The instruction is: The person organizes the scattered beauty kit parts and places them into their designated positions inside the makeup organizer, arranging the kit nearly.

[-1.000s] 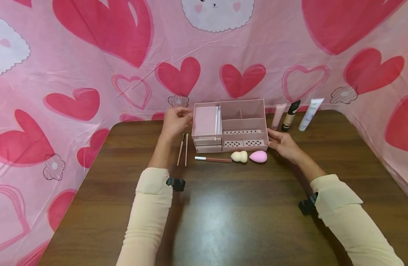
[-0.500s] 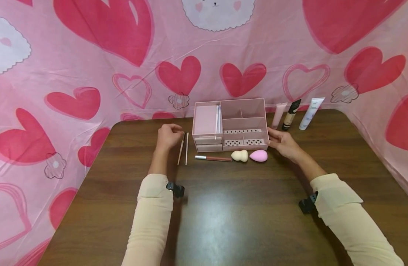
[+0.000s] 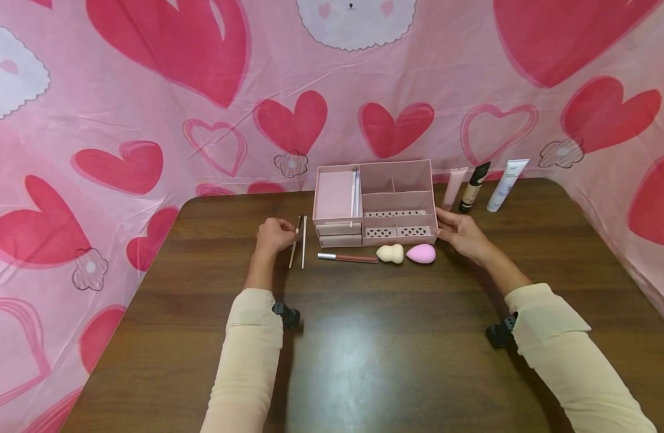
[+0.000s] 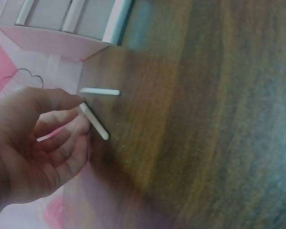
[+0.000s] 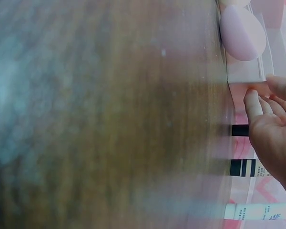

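Presently, with the organizer (image 3: 386,203) as clock centre and 12 toward the backdrop (image 3: 169,108), your left hand (image 3: 274,234) sits between 8 and 9 o'clock. Its thumb and forefinger pinch the brush (image 3: 293,254) at 8 o'clock, toward its far end; the remaining fingers curl loosely beneath. Whether the brush is clear of the desk (image 3: 386,349): cannot tell. A pale stick (image 3: 304,242) lies close by, at the brush's 3 o'clock.

Your right hand (image 3: 464,236) is between 3 and 4 o'clock, fingers slightly apart, tips touching the organizer's side wall; how firmly, cannot tell.

Along the organizer's front edge: gloss (image 3: 356,259) lying flat at 7 o'clock, cream sponge (image 3: 390,254) between 5 and 6, pink sponge (image 3: 421,254) between 4 and 5. Standing at 3 o'clock, going outward: pink tube (image 3: 454,189), black-capped tube (image 3: 471,193), white tube (image 3: 507,184).
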The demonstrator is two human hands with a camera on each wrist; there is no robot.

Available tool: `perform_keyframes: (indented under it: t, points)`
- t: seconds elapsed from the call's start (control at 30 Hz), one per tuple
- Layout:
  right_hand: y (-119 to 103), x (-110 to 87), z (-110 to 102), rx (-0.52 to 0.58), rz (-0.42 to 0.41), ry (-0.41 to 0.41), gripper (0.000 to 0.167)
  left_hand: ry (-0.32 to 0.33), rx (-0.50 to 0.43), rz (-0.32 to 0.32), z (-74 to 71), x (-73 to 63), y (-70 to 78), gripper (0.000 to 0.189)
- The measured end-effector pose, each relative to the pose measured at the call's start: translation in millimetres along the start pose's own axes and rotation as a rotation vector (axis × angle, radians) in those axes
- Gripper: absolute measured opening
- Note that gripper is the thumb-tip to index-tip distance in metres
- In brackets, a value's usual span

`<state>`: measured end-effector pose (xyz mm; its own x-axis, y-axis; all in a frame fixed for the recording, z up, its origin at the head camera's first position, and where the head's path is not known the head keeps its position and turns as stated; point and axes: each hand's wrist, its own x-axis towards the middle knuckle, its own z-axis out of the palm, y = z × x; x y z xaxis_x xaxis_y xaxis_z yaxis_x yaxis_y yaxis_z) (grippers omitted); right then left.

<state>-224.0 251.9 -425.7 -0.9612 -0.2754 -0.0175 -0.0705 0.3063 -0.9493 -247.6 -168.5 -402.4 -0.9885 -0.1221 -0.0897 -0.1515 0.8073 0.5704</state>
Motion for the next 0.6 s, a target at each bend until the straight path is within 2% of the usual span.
perform_keyframes:
  t: [0.37,0.6]
  points:
    - [-0.6,-0.8,-0.3,0.002,-0.009,0.000,0.061,-0.013,0.013,-0.005,3.5,2.6,-1.6,0.026]
    - [-0.4,-0.9,-0.2,0.003,-0.012,-0.004,0.061,0.003,0.035,-0.022,6.0,3.5,-1.6,0.025]
